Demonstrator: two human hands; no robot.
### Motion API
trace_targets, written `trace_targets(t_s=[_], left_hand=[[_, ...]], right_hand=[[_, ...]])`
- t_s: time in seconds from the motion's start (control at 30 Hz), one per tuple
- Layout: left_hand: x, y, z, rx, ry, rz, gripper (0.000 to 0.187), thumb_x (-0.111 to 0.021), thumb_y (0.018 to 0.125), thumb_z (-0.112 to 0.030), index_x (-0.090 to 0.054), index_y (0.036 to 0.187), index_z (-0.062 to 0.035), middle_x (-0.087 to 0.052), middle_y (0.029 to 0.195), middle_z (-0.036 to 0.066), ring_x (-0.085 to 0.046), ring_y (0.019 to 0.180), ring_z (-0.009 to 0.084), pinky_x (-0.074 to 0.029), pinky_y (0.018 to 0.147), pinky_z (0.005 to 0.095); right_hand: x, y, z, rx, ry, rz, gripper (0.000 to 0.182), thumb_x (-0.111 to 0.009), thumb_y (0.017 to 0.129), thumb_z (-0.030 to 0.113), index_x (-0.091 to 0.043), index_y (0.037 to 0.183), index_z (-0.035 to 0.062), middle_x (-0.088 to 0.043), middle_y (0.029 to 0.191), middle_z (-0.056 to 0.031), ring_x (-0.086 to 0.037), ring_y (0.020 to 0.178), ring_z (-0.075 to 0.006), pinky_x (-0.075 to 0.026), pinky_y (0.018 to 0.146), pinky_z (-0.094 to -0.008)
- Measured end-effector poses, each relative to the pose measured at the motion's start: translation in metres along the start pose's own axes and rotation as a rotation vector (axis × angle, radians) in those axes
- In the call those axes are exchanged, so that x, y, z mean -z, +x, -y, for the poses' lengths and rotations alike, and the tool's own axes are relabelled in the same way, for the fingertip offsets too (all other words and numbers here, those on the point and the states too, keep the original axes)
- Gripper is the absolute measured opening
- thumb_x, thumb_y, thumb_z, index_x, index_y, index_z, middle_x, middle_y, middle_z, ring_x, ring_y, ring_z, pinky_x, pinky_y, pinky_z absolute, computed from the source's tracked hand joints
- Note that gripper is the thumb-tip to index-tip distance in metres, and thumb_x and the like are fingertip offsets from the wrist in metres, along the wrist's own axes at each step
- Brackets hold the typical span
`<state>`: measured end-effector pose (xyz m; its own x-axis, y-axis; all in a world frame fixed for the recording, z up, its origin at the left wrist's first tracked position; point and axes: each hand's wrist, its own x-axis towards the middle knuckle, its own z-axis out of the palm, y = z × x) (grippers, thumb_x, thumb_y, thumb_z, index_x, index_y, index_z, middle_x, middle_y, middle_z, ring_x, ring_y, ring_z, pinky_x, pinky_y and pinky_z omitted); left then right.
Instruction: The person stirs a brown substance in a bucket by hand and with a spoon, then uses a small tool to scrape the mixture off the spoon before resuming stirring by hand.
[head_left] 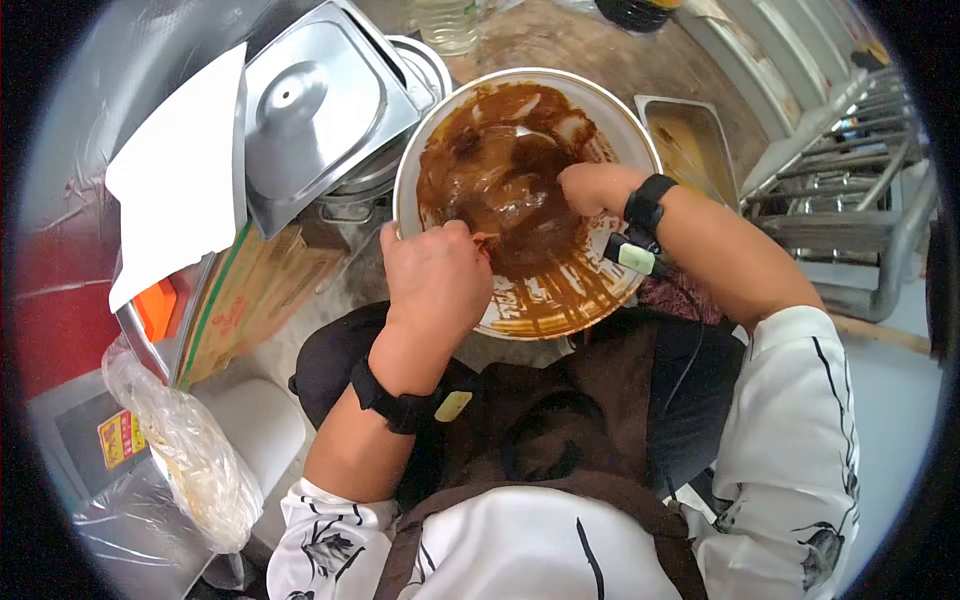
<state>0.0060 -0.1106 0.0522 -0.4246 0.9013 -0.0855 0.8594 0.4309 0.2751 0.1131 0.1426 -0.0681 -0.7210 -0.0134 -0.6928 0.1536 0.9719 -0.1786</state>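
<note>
Both hands at the large sauce bowl [525, 200], centre of view.

Left hand [435, 275] closed over the rim at 7 o'clock; right hand [590, 188] closed inside the thick brown sauce [500, 190], contents not discernible. Bowl likely heavy, rim slippery; grip clean edge. Steel lid [315, 105] crowds 10 o'clock; tray [690, 140] at 2.
</note>
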Motion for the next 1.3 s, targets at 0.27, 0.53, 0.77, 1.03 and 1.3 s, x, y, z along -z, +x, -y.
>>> trace_targets(t_s=[0.27,0.53,0.77,1.03,1.3], left_hand=[[-0.012,0.017,0.016,0.160,-0.097,0.113,0.017,-0.059,0.079,-0.020,-0.063,0.079,-0.0037,-0.066,0.072,0.015,-0.065,0.068,0.0318,-0.039,0.085,0.0521],[-0.020,0.020,0.014,0.215,-0.221,0.204,0.009,-0.057,0.076,-0.009,-0.057,0.083,-0.0038,-0.065,0.071,0.014,-0.067,0.069,0.0288,-0.044,0.077,0.0494],[-0.025,0.023,0.010,0.208,-0.173,0.200,0.010,-0.057,0.077,-0.010,-0.058,0.084,-0.0039,-0.066,0.076,0.013,-0.067,0.071,0.0284,-0.042,0.081,0.0584],[-0.033,0.031,0.015,0.297,-0.226,0.258,0.017,-0.055,0.079,-0.011,-0.058,0.092,-0.0018,-0.068,0.084,0.014,-0.067,0.081,0.0296,-0.034,0.088,0.0659],[-0.024,0.020,0.007,0.158,-0.128,0.246,0.013,-0.053,0.079,-0.010,-0.058,0.086,-0.0005,-0.066,0.075,0.019,-0.066,0.074,0.0351,-0.045,0.078,0.0526]], right_hand=[[0.041,0.057,-0.022,-0.167,-0.082,-0.117,0.016,-0.061,0.052,0.005,-0.065,0.066,-0.0021,-0.060,0.071,-0.0240,-0.057,0.067,-0.0413,-0.045,0.057,-0.0462],[-0.008,0.158,-0.084,-0.198,-0.042,0.040,0.016,-0.060,0.059,0.016,-0.052,0.059,0.0016,-0.050,0.063,-0.0211,-0.049,0.055,-0.0324,-0.039,0.055,-0.0437],[0.031,0.103,-0.020,-0.268,-0.227,0.525,0.018,-0.072,0.057,0.007,-0.069,0.074,0.0034,-0.067,0.093,-0.0163,-0.064,0.087,-0.0309,-0.050,0.068,-0.0477],[0.041,0.093,0.007,-0.029,-0.255,0.672,0.025,-0.076,0.049,0.001,-0.069,0.072,-0.0043,-0.067,0.075,-0.0181,-0.064,0.069,-0.0311,-0.049,0.057,-0.0448],[-0.005,0.090,0.001,0.154,-0.318,0.707,0.020,-0.066,0.057,-0.001,-0.069,0.076,-0.0039,-0.067,0.077,-0.0194,-0.064,0.071,-0.0316,-0.049,0.060,-0.0446]])
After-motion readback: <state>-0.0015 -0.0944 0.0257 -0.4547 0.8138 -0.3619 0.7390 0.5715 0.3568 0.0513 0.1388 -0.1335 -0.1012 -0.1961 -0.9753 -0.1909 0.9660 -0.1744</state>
